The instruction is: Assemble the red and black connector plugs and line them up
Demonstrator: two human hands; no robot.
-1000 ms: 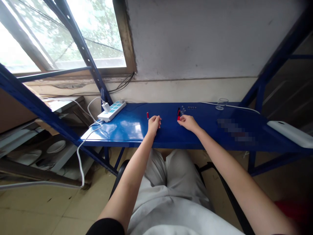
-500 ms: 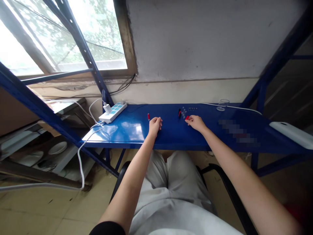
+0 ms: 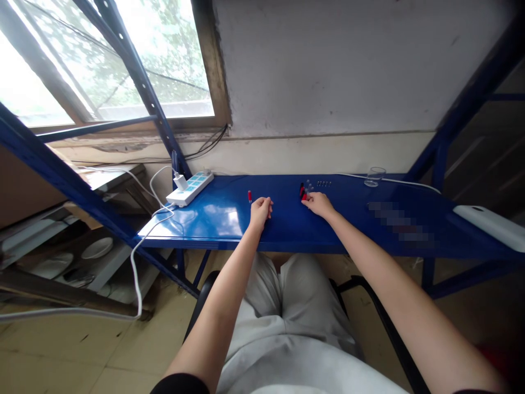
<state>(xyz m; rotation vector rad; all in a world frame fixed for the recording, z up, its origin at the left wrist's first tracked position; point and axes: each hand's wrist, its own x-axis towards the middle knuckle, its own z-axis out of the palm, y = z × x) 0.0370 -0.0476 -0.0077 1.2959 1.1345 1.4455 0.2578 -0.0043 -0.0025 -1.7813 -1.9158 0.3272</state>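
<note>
Red piece (image 3: pixel 304 197) pinched by right hand (image 3: pixel 319 204), partly covered; left hand (image 3: pixel 261 211) curled, grip unclear.

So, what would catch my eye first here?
Probably the long, glossy blue tabletop across the middle, with a bright, brown-framed window at upper left. There the bare right hand pinches a small red piece, while the bare, curled left hand is near a small red cylinder. A white, oblong power strip lies at the tabletop's left.

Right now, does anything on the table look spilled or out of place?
No spill shows. One red piece sits alone near the left hand, apart from the black and red pieces by the right hand; a pixelated patch can't be read.
</note>
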